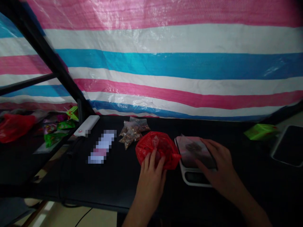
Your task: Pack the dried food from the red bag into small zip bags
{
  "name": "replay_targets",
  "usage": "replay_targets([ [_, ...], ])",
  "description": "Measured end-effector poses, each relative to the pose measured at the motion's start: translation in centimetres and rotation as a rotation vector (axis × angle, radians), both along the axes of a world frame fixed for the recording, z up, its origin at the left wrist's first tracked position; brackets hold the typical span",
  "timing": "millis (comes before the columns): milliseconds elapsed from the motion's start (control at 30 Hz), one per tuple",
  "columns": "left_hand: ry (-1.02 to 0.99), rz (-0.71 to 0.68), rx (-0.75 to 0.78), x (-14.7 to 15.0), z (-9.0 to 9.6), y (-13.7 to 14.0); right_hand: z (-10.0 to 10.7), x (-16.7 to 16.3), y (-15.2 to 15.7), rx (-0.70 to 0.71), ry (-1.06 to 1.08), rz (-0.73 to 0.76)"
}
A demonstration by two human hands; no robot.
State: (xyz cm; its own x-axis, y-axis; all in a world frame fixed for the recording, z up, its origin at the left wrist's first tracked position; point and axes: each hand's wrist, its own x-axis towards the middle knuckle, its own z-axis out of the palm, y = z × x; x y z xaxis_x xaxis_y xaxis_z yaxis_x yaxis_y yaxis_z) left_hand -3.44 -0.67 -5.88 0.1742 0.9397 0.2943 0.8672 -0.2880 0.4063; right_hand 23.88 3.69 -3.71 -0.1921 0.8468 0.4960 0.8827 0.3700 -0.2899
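A crumpled red plastic bag [170,149] stands with its mouth gathered upward. The fingers of my left hand [150,171] curl over its near rim, and their tips are partly lost in the folds. Just right of the bag lies a white kitchen scale [189,182] with a dark display. On the scale's plate rests a small clear bag [194,147] with dark contents. My right hand [219,164] spreads over the scale's right side, thumb and fingers apart around the small bag. Whether its fingertips touch that bag is hard to make out.
Several small clear packets [132,130] of brownish bits lie behind the red bag. To the left are a blurred-out rectangle [103,146] and a white power strip [87,125]. A green box [261,131] and a phone-like device [289,146] sit at right. Striped sheeting [165,63] hangs behind.
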Motion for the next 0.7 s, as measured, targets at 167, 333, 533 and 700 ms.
replay_targets([
  [167,-0.162,0.071,0.005,2.4,0.5,0.8,-1.8,-1.8,-3.1,-0.011,-0.12,0.002],
  [333,-0.406,-0.013,-0.098,2.4,1.0,2.7,-2.3,-1.4,-2.2,0.043,-0.108,-0.062],
  [533,-0.526,-0.065,-0.161,2.5,1.6,3.8,-1.5,-1.6,-2.5,0.118,-0.037,-0.148],
  [700,-0.545,0.011,-0.074,2.3,4.1,3.6,-0.6,1.4,-3.8,0.301,0.172,-0.326],
])
